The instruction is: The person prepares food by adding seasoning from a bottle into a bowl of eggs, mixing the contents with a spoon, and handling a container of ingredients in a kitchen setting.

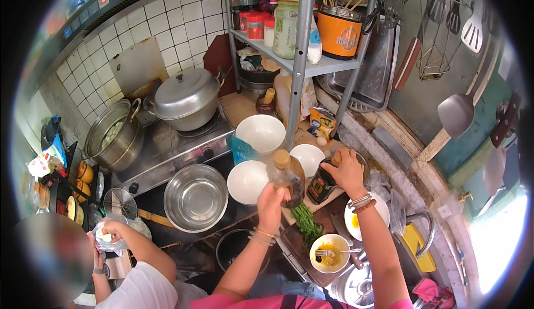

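My left hand (271, 206) grips a clear plastic bottle (295, 183) with a tan cap and dark liquid inside, holding it up over the counter. A dark, labelled sauce bottle (320, 187) leans a little under my right hand (346, 170), whose fingers are around its capped neck. Below lies a bunch of green herbs (306, 225) on a brown cutting board (292, 242). A white bowl (329, 268) on the board holds beaten egg with a dark spot of liquid, and a fork (338, 251) rests in it. A knife (340, 229) lies beside the bowl.
A co-worker's hand (110, 229) is in a plastic bag at the left. The stove bears a lidded pot (187, 96) and an uncovered pot (112, 142). Nearby stand a steel basin (196, 198) and white bowls (248, 183). A metal shelf post (297, 92) rises behind.
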{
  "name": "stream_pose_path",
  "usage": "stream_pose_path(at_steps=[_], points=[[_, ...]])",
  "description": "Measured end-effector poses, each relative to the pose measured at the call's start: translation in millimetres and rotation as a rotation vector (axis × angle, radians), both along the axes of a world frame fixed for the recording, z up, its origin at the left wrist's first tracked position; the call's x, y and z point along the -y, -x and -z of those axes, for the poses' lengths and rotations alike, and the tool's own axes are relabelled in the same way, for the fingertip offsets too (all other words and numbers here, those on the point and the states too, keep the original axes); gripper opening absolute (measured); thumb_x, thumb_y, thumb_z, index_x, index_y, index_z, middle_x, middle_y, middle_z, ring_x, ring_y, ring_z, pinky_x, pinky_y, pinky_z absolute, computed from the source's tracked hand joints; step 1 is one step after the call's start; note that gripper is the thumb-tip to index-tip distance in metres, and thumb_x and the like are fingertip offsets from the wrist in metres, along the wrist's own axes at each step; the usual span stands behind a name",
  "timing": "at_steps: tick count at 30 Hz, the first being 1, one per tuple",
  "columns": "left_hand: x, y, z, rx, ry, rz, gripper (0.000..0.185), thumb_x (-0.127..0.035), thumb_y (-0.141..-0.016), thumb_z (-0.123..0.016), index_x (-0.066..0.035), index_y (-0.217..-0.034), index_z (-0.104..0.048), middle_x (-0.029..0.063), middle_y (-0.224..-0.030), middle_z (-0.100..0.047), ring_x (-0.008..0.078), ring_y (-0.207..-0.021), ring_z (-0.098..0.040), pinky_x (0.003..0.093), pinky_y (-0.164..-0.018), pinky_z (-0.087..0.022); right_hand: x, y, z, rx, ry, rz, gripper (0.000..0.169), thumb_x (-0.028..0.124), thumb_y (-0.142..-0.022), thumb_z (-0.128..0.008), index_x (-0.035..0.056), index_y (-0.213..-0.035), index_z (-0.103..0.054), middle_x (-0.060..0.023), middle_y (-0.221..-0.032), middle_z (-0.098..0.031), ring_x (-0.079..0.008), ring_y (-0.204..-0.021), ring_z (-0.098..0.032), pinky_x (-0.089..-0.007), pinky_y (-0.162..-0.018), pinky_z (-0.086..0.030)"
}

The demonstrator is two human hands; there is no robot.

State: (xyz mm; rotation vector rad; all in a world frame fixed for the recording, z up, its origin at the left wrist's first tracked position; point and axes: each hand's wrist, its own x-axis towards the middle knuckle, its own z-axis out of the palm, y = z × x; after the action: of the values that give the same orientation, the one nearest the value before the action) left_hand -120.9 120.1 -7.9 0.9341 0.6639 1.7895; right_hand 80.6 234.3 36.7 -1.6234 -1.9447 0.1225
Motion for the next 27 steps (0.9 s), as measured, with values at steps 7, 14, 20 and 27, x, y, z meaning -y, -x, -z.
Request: stream_pose_path(at_steps=[7,14,20,27], points=[[-64.3,-3.3,35.2,-0.137,0.031,-0.148,0.02,-0.019,-0.102,-0.052,-0.001,-0.094,-0.056,0.0039,-0.088,-0.058,0.0121,-0.083,-0.053,0.0274,-0.082,-0.045,-7.3,6.3,16.3,-0.055,-0.134,0.035,0.044,0.036,-0.073,-0.082,0.0055,-0.095,-0.059,-0.0133,-0.102,-0.061,-0.0383,-0.081,-0.065,-0.0472,-0.068,-0.053],[-79.0,-19.2,35.2,-0.136,0.049,-0.131,0.019,-0.02,-0.103,-0.052,-0.002,-0.095,-0.055,0.0019,-0.087,-0.058,0.0095,-0.082,-0.053,0.0258,-0.08,-0.045,-5.7,-9.2,26.9,-0.117,-0.285,0.048,0.036,0.031,-0.071,-0.083,0.0063,-0.082,-0.059,-0.0107,-0.084,-0.062,-0.0363,-0.074,-0.063,-0.045,-0.064,-0.05],[-67.5,-24.7,37.9,-0.128,0.098,-0.086,0.017,-0.018,-0.103,-0.051,-0.003,-0.095,-0.054,0.0008,-0.087,-0.057,0.0094,-0.081,-0.053,0.0259,-0.079,-0.045,33.2,-24.7,-6.7,-0.267,-0.422,0.062,0.028,0.013,-0.07,-0.083,0.0039,-0.079,-0.058,-0.0132,-0.076,-0.061,-0.0306,-0.068,-0.06,-0.0378,-0.065,-0.05],[-91.5,-33.9,74.4,-0.073,0.047,-0.042,0.017,-0.017,-0.101,-0.052,-0.002,-0.095,-0.056,0.0024,-0.087,-0.058,0.0104,-0.082,-0.054,0.0263,-0.081,-0.045,110.7,-60.2,-53.2,-0.306,-0.39,0.183,0.029,0.007,-0.065,-0.082,0.0025,-0.077,-0.056,-0.0113,-0.073,-0.056,-0.0285,-0.065,-0.056,-0.0355,-0.063,-0.047]])
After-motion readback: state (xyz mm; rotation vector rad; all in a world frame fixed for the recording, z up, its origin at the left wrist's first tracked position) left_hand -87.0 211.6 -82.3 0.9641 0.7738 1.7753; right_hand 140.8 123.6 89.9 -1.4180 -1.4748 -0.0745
